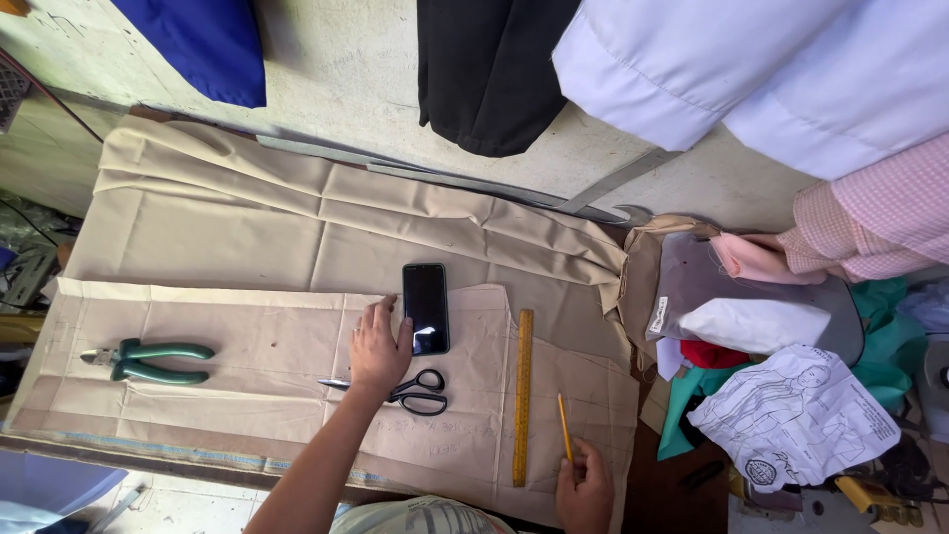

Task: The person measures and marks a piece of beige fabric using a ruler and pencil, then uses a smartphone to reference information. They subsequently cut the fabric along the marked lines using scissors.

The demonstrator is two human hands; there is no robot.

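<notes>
My left hand (379, 346) rests flat on a brown paper pattern (247, 366), its fingertips touching the left edge of a black smartphone (426, 308) that lies face up. Black-handled scissors (415, 391) lie just below that hand. My right hand (583, 485) grips a yellow pencil (564, 427) near the front edge, tip pointing away from me. A long yellow wooden ruler (522, 396) lies upright on the paper between the two hands.
Green-handled pliers (148, 361) lie on the paper at left. Beige cloth (297, 218) spreads over the table behind the paper. A heap of fabric pieces and a printed sheet (791, 410) fills the right side. Garments hang above.
</notes>
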